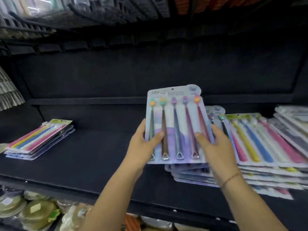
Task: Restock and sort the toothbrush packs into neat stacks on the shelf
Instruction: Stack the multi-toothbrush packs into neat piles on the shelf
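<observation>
A purple-backed toothbrush pack (pixel 176 127) with several dark-handled brushes is held tilted up above the black shelf (pixel 93 155). My left hand (pixel 143 147) grips its left edge, thumb on the front. My right hand (pixel 215 144) grips its right edge the same way. Under the pack lies a stack of similar purple packs (pixel 188 174). To the right sits a taller stack of bright-handled packs (pixel 266 147). A small stack topped by a bright-handled pack (pixel 40 139) lies at the shelf's left.
More grey packs (pixel 293 120) pile at the far right. Dark hanging goods (pixel 83 15) fill the racks above. Below the shelf's front edge lie round wrapped items (pixel 33 212). Bare black shelf lies between the left stack and my hands.
</observation>
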### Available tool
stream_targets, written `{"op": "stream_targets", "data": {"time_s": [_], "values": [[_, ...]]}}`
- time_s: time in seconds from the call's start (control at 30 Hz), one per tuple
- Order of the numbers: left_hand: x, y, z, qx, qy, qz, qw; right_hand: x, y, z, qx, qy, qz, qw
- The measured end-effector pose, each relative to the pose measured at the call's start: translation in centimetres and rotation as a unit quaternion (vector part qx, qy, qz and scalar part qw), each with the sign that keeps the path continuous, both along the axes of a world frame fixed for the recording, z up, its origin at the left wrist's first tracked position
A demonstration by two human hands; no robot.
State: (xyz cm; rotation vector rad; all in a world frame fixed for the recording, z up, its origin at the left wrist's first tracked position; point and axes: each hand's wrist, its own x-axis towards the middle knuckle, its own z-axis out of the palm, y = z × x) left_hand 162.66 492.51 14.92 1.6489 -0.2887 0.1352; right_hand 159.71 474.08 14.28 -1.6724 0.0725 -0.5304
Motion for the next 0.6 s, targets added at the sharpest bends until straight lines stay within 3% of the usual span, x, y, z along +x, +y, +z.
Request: {"op": "stream_targets", "data": {"time_s": [0.13,0.23,0.4,0.6], "values": [[3.9,-6.0,-0.5,0.049,0.023,-0.007,0.999,3.0,-6.2,0.0,-0.070,0.072,-0.040,0.994],[5.9,-8.0,-2.4,0.194,0.081,0.058,0.976,5.1,-8.4,-1.7,-0.148,0.131,-0.047,0.979],[6.1,-7.5,-4.7,-0.004,0.177,-0.002,0.984,3.8,-7.4,-1.2,-0.148,0.164,-0.026,0.975],[4.4,-6.3,-4.8,-0.047,0.200,-0.046,0.978,1.4,-5.6,-2.1,-0.140,0.156,-0.019,0.978]]}}
